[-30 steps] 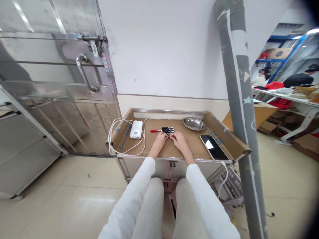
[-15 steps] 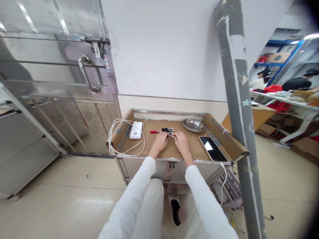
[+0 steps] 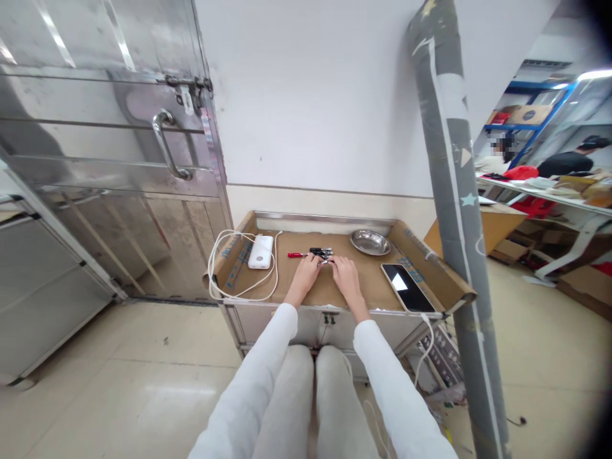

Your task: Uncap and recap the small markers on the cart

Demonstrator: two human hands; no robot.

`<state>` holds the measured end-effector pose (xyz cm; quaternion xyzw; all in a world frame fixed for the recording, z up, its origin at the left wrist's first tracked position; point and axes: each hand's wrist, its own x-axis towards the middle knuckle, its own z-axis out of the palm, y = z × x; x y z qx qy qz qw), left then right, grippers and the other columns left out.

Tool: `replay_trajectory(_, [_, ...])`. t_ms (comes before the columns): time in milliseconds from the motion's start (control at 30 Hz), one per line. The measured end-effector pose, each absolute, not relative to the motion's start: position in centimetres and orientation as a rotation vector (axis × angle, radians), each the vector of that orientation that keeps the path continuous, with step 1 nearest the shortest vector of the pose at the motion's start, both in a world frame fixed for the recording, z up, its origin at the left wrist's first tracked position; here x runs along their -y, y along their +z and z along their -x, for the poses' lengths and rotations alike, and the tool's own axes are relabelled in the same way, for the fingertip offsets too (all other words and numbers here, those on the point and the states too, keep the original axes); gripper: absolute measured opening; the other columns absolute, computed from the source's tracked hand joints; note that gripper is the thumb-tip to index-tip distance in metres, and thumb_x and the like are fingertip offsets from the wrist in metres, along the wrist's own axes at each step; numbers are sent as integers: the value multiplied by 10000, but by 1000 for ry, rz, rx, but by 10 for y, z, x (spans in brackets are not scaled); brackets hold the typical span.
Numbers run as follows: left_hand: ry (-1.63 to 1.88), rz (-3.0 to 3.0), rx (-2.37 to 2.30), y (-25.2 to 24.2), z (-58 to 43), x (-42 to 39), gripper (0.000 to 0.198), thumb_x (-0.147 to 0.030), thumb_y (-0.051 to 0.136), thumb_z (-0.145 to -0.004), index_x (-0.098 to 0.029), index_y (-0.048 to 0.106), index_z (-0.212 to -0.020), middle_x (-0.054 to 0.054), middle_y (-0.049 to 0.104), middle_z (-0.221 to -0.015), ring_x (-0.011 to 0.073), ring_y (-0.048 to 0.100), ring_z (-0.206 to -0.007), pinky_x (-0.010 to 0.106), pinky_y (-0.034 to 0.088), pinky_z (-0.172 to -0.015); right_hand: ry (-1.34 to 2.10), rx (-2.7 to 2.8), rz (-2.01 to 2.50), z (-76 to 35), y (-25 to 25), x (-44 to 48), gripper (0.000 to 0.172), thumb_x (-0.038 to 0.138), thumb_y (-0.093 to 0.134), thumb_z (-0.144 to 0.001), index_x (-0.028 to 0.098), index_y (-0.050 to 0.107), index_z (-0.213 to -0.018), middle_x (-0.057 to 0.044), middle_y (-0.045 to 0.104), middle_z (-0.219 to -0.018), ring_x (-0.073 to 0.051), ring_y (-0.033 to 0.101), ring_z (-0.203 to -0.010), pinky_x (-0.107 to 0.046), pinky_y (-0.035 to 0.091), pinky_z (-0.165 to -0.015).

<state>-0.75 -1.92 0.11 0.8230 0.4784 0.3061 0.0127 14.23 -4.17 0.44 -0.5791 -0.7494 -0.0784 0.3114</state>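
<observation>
My left hand (image 3: 306,274) and my right hand (image 3: 345,275) meet above the cardboard-covered tabletop, fingertips close together. Both sets of fingers are closed on a slim pen (image 3: 324,262), pale with a dark part, most of it covered by the fingers. Just beyond them lie several black pens (image 3: 320,250) side by side. A red pen (image 3: 294,255) pokes out to the left of my left hand's fingertips; its right end is hidden among the black ones.
Left of the hands rests a white power bank (image 3: 261,252) with a looped white cable (image 3: 213,268). A round metal dish (image 3: 370,242) sits at the back right, and a phone (image 3: 408,288) lies nearer. A grey wrapped roll (image 3: 459,191) leans beside the table.
The slim pen shows more clearly between my fingertips, and my hands have shifted slightly. My legs have come together below the table. The things on the tabletop stay put.
</observation>
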Motion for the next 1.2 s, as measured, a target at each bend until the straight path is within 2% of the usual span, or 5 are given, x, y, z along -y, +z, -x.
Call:
replay_trajectory(133, [1011,-2473,-1641,2,7,22,222,-252,361,-962,-161,530,-1073,85,579,-1054,183,587,-897,295,454,-809,78,2013,1358,-138,3,41,482,245,411,-900,209,343,-1376,-69,651,-1151,-208,601,-1025,-319,445,-855])
replay_trajectory(233, [1082,-2403,-1854,1,8,24,242,-236,338,-958,-141,535,-1063,119,581,-1031,237,562,-976,370,438,-873,132,1976,1326,-138,-1,37,602,223,392,-887,223,187,-1453,-68,590,-1264,-201,560,-1132,-337,450,-912])
replay_trajectory(367, [1099,-2258,-2094,-1,11,24,265,-141,295,-935,-125,550,-1005,160,578,-1034,281,525,-1045,449,424,-907,-20,1956,1346,-143,-8,27,541,154,338,-864,188,321,-1403,-100,541,-1301,-201,492,-1190,-378,404,-993])
replay_trajectory(733, [918,-2301,-2187,0,10,14,284,-29,285,-896,-99,527,-1026,149,558,-1052,218,561,-999,339,470,-866,-175,1973,1545,-146,-14,20,362,127,404,-843,192,596,-1143,-112,525,-1140,-231,471,-1009,-361,390,-904])
replay_trajectory(1200, [1048,-2475,-1685,-7,5,4,173,-103,363,-912,-145,528,-946,105,563,-985,196,559,-958,362,443,-897,-236,2020,1642,-145,-12,23,219,199,435,-886,191,623,-998,-97,577,-970,-233,477,-935,-331,359,-820])
